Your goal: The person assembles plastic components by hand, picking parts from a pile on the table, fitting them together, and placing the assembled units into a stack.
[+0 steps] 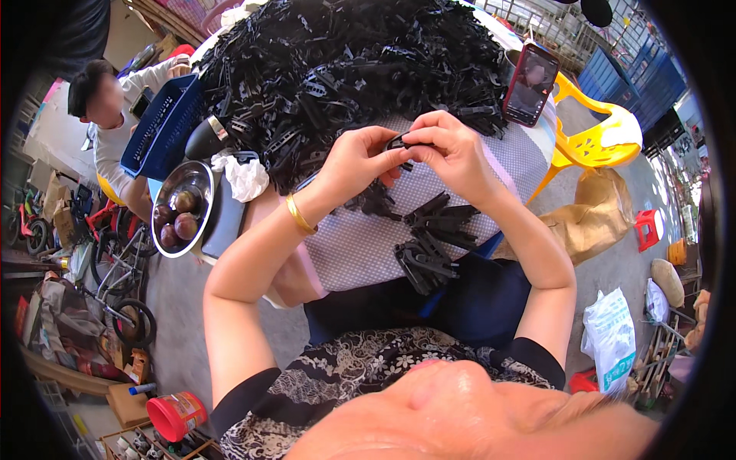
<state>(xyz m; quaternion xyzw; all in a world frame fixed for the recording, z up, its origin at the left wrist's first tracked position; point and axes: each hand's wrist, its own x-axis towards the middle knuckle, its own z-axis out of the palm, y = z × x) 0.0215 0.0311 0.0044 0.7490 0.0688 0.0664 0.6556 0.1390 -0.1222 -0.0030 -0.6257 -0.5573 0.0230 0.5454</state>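
Note:
Close together above the near part of the table, both my hands are closed in a pinch. My left hand (356,165) and my right hand (452,157) grip one small black plastic piece (395,142) between thumbs and fingers; the fingertips cover most of it. Just beyond them rises a big heap of loose black plastic pieces (330,69), long and slotted. Nearer my lap, several similar black pieces (426,261) lie in a small pile on the patterned light tablecloth (345,257).
A phone (531,84) stands upright at the heap's right. To the left are a metal bowl (163,239) of dark round fruit, crumpled white tissue (247,178) and a blue basket (146,153) beside another person (107,126). A yellow plastic chair (606,146) stands right of the table.

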